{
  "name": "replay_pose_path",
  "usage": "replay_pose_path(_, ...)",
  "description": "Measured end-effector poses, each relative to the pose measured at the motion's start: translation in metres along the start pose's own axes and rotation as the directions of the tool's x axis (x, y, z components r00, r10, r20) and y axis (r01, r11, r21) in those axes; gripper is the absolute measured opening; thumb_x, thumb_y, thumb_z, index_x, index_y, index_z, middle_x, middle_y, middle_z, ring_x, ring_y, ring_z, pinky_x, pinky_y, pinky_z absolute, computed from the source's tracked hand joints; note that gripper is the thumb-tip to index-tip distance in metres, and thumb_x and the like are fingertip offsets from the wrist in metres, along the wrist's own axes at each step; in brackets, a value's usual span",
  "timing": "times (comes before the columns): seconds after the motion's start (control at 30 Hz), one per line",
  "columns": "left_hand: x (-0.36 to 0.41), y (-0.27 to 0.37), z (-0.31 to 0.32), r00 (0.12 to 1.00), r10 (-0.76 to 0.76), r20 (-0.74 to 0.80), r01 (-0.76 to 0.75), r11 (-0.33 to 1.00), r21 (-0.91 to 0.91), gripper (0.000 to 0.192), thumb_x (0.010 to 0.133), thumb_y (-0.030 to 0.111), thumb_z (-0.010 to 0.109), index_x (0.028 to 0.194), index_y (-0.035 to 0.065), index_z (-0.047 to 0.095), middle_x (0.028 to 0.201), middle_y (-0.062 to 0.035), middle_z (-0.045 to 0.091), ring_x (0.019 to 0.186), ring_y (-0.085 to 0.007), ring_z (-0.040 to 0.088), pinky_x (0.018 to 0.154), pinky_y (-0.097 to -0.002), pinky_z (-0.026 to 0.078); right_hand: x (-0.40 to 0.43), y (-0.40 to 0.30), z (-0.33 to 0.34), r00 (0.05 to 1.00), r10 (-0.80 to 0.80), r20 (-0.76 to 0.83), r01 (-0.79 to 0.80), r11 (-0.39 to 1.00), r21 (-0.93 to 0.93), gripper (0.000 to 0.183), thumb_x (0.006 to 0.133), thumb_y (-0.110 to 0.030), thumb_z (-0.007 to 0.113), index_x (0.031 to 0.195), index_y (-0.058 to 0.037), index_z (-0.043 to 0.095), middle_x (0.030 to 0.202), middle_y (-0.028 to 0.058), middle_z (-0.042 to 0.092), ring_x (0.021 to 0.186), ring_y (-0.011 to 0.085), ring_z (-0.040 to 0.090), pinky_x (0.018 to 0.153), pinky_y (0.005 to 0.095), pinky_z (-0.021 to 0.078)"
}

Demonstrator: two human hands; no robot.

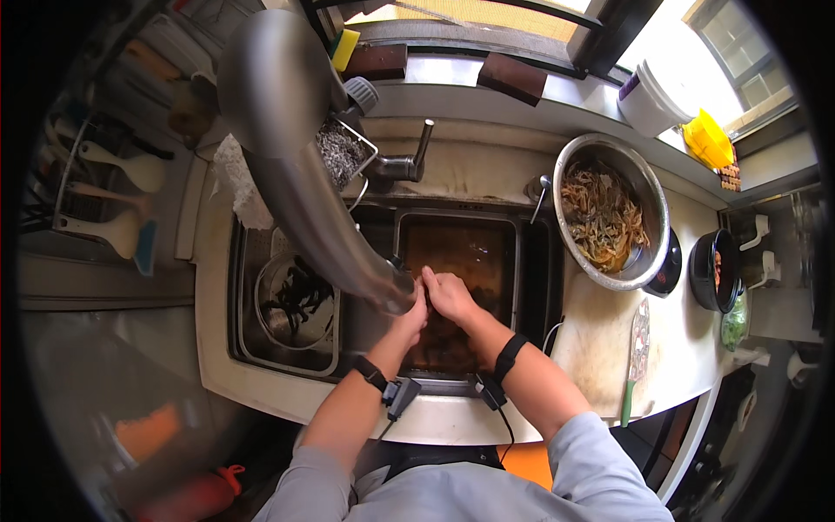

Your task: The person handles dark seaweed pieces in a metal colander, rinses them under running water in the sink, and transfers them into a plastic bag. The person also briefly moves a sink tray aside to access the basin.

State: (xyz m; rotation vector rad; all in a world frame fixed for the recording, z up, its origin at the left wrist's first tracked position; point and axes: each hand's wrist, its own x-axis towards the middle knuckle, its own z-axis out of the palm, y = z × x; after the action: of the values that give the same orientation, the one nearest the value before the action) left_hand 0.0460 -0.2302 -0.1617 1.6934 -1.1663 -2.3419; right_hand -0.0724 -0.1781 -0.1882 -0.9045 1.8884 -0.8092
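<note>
My left hand (415, 318) and my right hand (446, 295) meet just beside the end of a thick metal faucet (333, 228). The spout hides part of the left hand. Fingers of both hands are bent close together, and whatever may lie between them is too small to tell. Below them is a rectangular sink basin (520, 261) with brownish water (450, 248) in it. Dark shapes show blurred under the surface. Left of the faucet, a round colander (274, 336) holds dark, strip-like pieces (303, 293) in the other basin.
A large metal bowl (664, 222) of brownish shredded stuff stands right of the sink. Near it are a cutting board (593, 346), a green-handled knife (636, 365) and a black pot (701, 287). A faucet lever (423, 150) rises behind the basin. Utensils (111, 238) hang at left.
</note>
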Motion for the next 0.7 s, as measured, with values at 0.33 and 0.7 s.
replay_pose_path(0.33,-0.023,0.038,-0.195,0.493,0.671,-0.554,-0.409,0.740,0.533,0.046,0.102,0.040,0.054,0.112,-0.0031,0.067,0.101,-0.0175,0.072,0.094,-0.0310,0.068,0.085,-0.0421,0.049,-0.040,-0.016,0.007,0.964,-0.044,0.262,0.194,0.790,-0.582,0.048,0.088,-0.024,0.070,0.131,-0.0107,0.055,0.133,0.0194,0.056,0.102,0.0383,0.067,0.086,0.0476,0.0564)
replay_pose_path(0.7,-0.079,0.018,-0.150,0.610,0.786,-0.102,-0.487,0.473,0.735,0.029,0.089,0.013,0.068,0.117,0.0042,0.066,0.119,-0.0174,0.067,0.129,-0.0402,0.051,0.106,-0.0485,0.042,-0.028,-0.004,0.022,0.977,-0.156,0.143,0.199,0.907,-0.370,0.020,0.089,0.000,0.061,0.108,0.0022,0.068,0.106,0.0212,0.067,0.080,0.0274,0.074,0.071,0.0392,0.0608)
